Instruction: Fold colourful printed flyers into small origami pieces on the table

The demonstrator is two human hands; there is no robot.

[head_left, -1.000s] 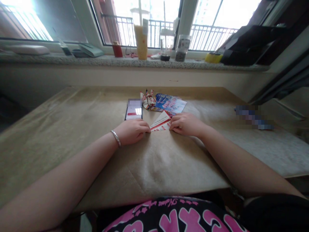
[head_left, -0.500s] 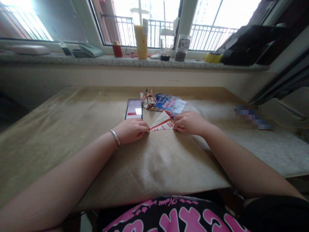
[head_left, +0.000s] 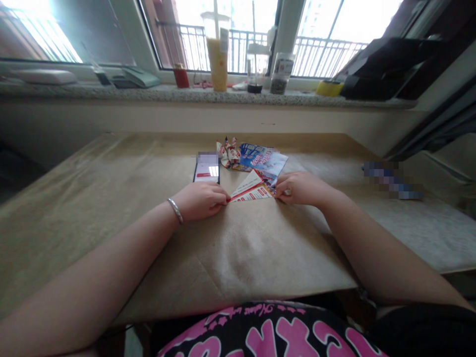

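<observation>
The left hand's fingers (head_left: 220, 197) curl close together, their tips at the left point of a folded printed leaflet (head_left: 250, 191). The right hand's fingers (head_left: 281, 191) curl just as narrowly against its right edge. (Whether either hand is really pinching the paper, I cannot tell.) The leaflet, a red-and-white triangle, lies flat between the hands on the brown paper-covered surface (head_left: 245, 253). Just past the left hand sits a smartphone (head_left: 206, 174), its top blurred, and a silver bangle (head_left: 175, 210) circles the left wrist. Beyond the leaflet lie a blue printed flyer (head_left: 263, 159) and a small pile of folded paper pieces (head_left: 227, 153). Farther off, a tall cup of yellow drink (head_left: 217, 64) stands on the granite windowsill (head_left: 156, 94).
</observation>
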